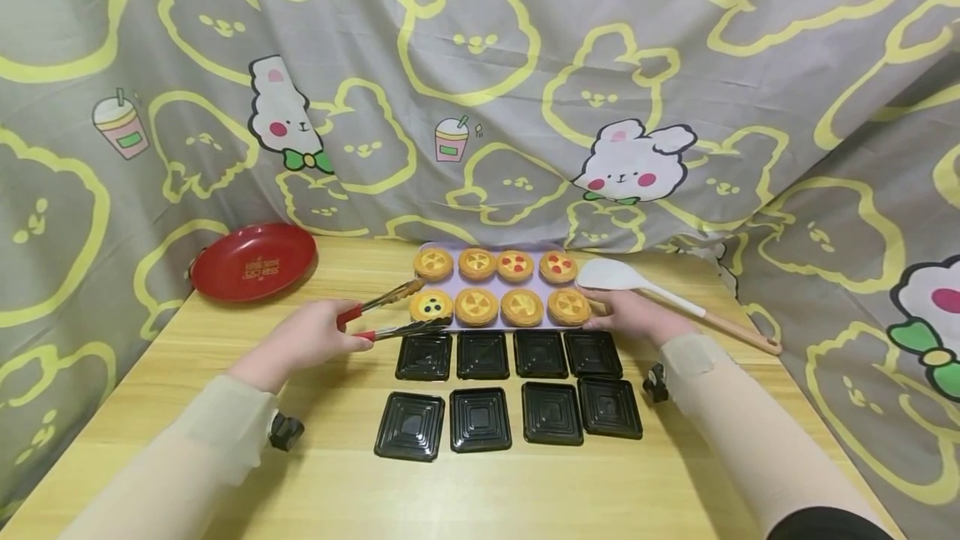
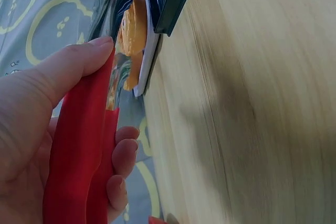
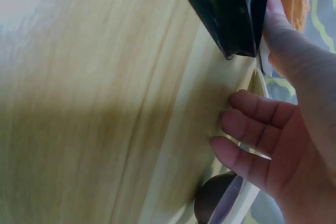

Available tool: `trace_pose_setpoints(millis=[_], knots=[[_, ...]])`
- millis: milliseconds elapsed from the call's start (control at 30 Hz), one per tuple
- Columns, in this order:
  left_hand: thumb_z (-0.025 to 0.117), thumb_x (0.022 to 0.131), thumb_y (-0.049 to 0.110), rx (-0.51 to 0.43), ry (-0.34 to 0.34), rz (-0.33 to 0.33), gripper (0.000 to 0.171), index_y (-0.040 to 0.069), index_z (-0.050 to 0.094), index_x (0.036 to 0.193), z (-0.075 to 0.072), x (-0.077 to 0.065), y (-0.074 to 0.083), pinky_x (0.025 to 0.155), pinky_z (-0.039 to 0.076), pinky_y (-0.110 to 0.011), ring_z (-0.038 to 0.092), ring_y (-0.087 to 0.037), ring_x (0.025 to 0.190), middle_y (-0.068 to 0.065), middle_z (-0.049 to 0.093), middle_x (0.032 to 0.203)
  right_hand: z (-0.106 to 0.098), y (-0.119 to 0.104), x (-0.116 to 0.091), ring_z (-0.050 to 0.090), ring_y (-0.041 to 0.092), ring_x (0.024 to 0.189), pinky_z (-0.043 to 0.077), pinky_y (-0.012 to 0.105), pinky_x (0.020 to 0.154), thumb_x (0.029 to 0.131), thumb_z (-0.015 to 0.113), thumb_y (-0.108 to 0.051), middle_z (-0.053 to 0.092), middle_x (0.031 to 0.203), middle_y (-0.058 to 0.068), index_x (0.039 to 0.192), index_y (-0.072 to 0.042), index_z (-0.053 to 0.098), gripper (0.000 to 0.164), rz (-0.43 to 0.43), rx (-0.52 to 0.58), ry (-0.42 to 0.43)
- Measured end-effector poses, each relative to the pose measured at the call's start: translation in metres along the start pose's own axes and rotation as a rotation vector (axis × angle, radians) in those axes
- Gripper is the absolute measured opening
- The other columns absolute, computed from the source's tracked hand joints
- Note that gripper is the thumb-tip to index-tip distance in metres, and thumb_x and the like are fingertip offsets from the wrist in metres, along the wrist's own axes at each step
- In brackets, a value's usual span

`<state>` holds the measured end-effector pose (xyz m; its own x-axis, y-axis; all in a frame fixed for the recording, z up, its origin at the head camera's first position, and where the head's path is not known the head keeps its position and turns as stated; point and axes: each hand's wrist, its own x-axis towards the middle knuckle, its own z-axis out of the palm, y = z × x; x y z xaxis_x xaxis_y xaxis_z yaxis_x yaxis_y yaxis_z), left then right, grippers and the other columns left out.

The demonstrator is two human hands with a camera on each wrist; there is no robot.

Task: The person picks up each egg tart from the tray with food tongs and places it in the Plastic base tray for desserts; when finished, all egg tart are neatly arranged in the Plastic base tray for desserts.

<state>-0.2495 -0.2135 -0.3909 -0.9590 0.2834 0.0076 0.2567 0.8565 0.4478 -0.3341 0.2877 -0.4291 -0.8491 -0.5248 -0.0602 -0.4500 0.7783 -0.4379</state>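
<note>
My left hand (image 1: 315, 336) grips tongs (image 2: 79, 140) with red handles, the thumb along one handle and fingers round the other. The tongs' arms are spread at the left end of a lilac tray (image 1: 454, 283), either side of a tart with dark berries (image 1: 432, 306). Two rows of tarts fill the tray, some with red fruit (image 1: 558, 267). At the tray's right edge, my right hand (image 1: 630, 315) pinches it beside the end tart (image 1: 568, 307). The thumb (image 3: 278, 17) shows close to a black square plate; the other fingers are loosely bent.
Several black square plates (image 1: 481, 419) lie in two rows in front of the tray. A red oval plate (image 1: 255, 263) is at the back left. Beside my right hand lies a white spoon (image 1: 611, 275) with a wooden handle. A patterned curtain (image 1: 480, 148) hangs behind the table.
</note>
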Motion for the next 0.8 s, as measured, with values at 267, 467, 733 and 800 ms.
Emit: trace_pose_setpoints(millis=[267,467,733,800], knots=[[0.069,0.066,0.057,0.004,-0.005,-0.008,0.073,0.010,0.057,0.120,0.0022,0.0018,0.0033,0.069,0.042,-0.036,0.052,-0.016,0.074,-0.004,0.063,0.091,0.0000,0.0009,0.0004,0.034,0.038,0.120,0.021,0.050,0.098,0.077,0.068,-0.035,0.034,0.137,0.015,0.138,-0.012,0.035,0.073,0.005,0.015,-0.008],[0.069,0.067,0.054,0.023,-0.022,-0.029,0.070,0.010,0.057,0.120,0.0019,0.0031,0.0045,0.064,0.040,-0.035,0.050,-0.017,0.070,-0.001,0.061,0.084,0.0005,0.0008,0.0002,0.033,0.038,0.121,0.020,0.050,0.098,0.077,0.068,-0.035,0.034,0.137,0.013,0.138,-0.013,0.034,0.072,0.010,0.026,-0.007],[0.069,0.073,0.046,0.026,-0.013,-0.031,0.063,0.009,0.055,0.123,0.0061,0.0038,0.0057,0.069,0.041,-0.038,0.051,-0.019,0.075,-0.008,0.062,0.099,0.0010,0.0016,-0.0011,0.032,0.037,0.121,0.020,0.050,0.098,0.077,0.067,-0.036,0.033,0.138,0.014,0.139,-0.015,0.033,0.073,0.037,0.036,-0.020],[0.068,0.074,0.046,0.033,-0.006,-0.035,0.062,0.009,0.055,0.123,0.0050,0.0026,0.0066,0.069,0.041,-0.039,0.051,-0.019,0.075,-0.009,0.062,0.100,0.0001,0.0017,-0.0005,0.032,0.037,0.121,0.020,0.050,0.098,0.078,0.067,-0.036,0.032,0.138,0.013,0.139,-0.015,0.032,0.073,0.035,0.034,-0.025]])
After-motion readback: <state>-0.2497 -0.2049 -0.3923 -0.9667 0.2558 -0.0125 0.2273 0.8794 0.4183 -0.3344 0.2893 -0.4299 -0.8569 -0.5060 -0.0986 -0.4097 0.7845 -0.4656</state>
